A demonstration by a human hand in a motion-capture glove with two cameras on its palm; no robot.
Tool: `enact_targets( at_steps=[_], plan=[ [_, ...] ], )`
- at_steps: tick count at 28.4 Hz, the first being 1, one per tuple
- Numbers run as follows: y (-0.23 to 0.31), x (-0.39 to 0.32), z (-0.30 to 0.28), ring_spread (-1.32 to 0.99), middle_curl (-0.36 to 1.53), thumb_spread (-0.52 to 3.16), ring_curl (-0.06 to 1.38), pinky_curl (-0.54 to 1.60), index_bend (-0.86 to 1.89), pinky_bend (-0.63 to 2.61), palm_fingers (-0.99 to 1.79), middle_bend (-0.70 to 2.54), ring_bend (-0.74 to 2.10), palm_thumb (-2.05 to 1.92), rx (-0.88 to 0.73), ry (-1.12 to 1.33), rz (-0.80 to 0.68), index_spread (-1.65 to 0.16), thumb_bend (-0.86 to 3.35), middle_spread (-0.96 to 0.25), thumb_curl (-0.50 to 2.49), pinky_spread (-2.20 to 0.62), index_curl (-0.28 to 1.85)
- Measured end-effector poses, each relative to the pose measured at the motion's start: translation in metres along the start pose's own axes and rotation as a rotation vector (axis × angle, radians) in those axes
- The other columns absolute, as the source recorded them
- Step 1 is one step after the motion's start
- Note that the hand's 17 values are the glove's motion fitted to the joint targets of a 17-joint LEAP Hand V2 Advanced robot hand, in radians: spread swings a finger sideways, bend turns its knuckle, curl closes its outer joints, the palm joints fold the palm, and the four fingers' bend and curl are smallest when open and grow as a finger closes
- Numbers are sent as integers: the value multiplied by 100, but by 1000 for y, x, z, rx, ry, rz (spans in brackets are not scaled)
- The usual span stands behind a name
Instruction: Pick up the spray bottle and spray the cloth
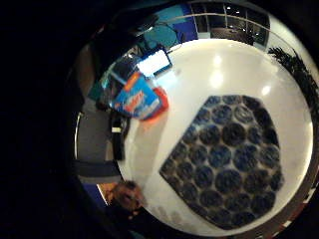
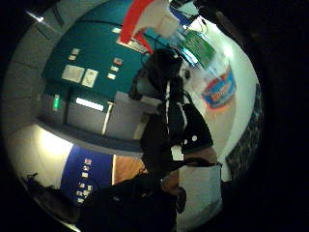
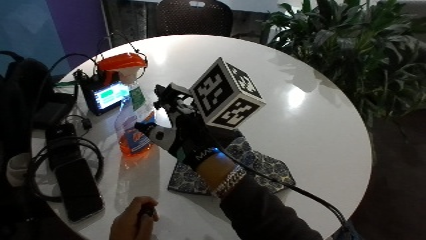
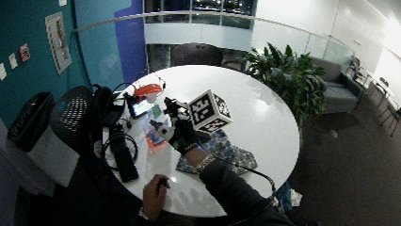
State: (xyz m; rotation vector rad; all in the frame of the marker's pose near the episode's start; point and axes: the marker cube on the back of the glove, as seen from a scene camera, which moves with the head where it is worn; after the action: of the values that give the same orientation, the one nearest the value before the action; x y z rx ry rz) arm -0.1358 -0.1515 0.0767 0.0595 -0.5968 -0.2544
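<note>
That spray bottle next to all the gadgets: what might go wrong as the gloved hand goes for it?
The spray bottle stands close to a lit screen device and a phone; a clumsy reach by the gloved right hand could tip it onto them. Spray aimed poorly could miss the patterned cloth and wet the electronics.

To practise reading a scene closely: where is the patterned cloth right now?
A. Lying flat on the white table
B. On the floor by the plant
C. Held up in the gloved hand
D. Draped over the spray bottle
A: the outside view shows the cloth spread flat on the white table, beside the spray bottle, under the gloved hand.
</note>
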Motion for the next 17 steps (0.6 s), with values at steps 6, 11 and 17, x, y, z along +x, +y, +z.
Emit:
enact_targets(
  at_steps=[6, 11, 17],
  plan=[
    [40, -5, -28, -4, 38, 106, 32, 32, 17, 22, 44, 25, 34, 75, -150, 222, 47, -34, -3, -5, 54, 24, 36],
    [74, -4, -47, -2, 37, 109, 32, 32, 17, 21, 43, 21, 32, 73, -253, 418, 141, -36, -3, -4, 51, 26, 35],
    [101, -17, -58, 0, 36, 112, 31, 31, 17, 19, 44, 20, 29, 71, -290, 555, 180, -37, -3, -3, 47, 28, 34]
  ],
)
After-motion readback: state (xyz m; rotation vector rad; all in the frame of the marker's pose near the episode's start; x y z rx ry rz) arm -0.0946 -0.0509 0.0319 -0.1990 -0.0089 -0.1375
